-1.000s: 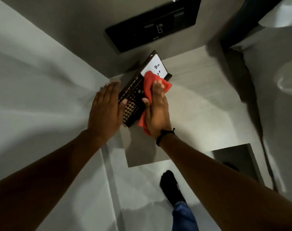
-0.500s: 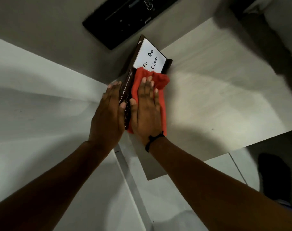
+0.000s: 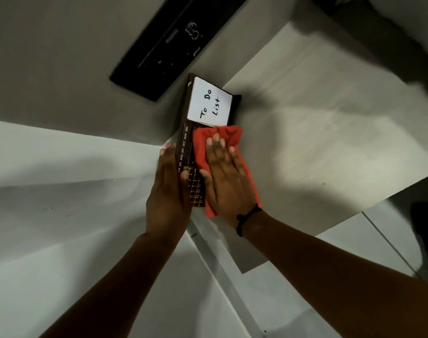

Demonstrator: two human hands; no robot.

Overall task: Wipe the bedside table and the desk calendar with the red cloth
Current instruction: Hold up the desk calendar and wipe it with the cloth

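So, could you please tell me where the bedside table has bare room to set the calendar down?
The bedside table is bare right of the red cloth, out to its edges. The wall corner is crowded: the desk calendar, the left hand and the right hand.

The red cloth and right hand hide the lower face of the desk calendar. The left hand covers its month labels before JUN. A blurred dark shape is cut off at three o'clock.
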